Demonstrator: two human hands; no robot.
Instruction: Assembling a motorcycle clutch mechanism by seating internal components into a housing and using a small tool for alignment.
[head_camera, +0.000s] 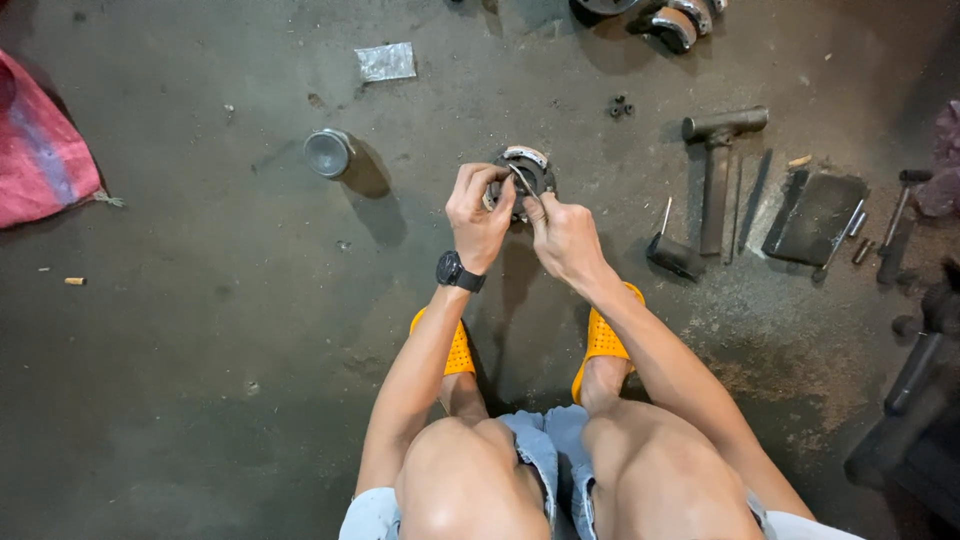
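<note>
Metal, round and dark with a pale curved shoe along its upper edge, the brake plate (524, 172) sat in both hands above the oil-stained concrete floor (200, 380), just ahead of the person's orange perforated sandals (603, 340). The left hand (479, 215), a black watch (458, 272) on its wrist, had its fingers curled shut around the plate's left rim. The right hand (563, 232) gripped the plate's lower right side, thumb and forefinger pinched on a thin metal piece lying across its face; what that piece was could not be told. Left of the plate, well apart, a small shiny can (329, 152) lay on its side, and beyond that a crumpled foil wrapper (386, 62). Right of the plate lay a steel hammer (717, 160), a small black block with a thin rod (672, 250) and a dark flat pad (815, 215). Far left of the plate, a pink woven sack (40, 150) rested at the frame's edge.
</note>
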